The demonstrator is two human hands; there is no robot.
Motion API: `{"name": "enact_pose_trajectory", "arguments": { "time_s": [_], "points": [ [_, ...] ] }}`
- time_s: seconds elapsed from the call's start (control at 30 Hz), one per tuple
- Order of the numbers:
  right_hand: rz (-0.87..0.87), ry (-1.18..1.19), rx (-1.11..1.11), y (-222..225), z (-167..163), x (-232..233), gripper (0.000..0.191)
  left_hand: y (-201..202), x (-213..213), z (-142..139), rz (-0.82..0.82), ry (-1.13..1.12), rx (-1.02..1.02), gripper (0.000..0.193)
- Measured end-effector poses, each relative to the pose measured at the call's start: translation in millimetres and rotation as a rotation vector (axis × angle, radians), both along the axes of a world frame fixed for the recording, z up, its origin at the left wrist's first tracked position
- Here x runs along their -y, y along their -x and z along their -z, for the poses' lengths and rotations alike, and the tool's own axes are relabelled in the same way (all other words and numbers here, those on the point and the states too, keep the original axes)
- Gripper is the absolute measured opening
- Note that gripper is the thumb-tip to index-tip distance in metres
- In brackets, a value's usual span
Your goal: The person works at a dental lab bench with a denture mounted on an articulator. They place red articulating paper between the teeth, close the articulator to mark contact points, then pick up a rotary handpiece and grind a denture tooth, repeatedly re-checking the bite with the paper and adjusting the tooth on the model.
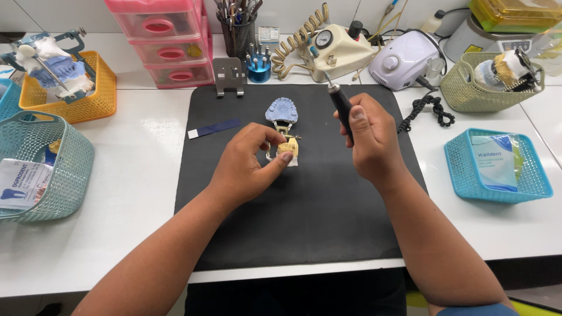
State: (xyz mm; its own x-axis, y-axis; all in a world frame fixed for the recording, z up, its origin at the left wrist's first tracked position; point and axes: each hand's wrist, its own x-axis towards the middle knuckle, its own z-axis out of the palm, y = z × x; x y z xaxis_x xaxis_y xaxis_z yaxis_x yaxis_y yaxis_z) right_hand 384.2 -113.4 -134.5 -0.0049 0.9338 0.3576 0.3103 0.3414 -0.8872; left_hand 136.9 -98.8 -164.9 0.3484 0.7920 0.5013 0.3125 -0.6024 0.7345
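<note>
My left hand point(250, 161) pinches a small yellowish dental cast point(287, 150) set in a hinged brass frame, on the black mat point(304, 216). The frame's other arm carries a blue dental cast point(281, 109) lying flat just beyond my fingers. My right hand point(370, 140) grips a black rotary handpiece point(340, 104) upright, its thin metal tip pointing up and away, to the right of the casts. The handpiece's tip is clear of both casts.
A blue strip point(214, 128) lies on the mat's left. A metal stand point(228, 76), blue bur holder point(259, 67), pink drawers point(170, 41) and motor units point(339, 50) line the back. Baskets stand left point(41, 175), far left point(76, 99) and right point(497, 167), point(486, 88).
</note>
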Motion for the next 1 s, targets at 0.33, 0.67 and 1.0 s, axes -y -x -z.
{"name": "enact_pose_trajectory", "arguments": {
  "time_s": [0.33, 0.67, 1.0],
  "points": [
    [0.255, 0.001, 0.348, -18, 26, -32, 0.031, 4, 24, -25, 0.125, 0.309, -0.547, 0.021],
    [0.187, 0.015, 0.371, -11, 34, -28, 0.029, -1, 35, -25, 0.04, 0.286, -0.727, 0.033],
    [-0.093, -0.117, 0.114, -1, 34, -14, 0.03, 25, -5, -9, 0.394, -0.121, -0.645, 0.013]
  ]
}}
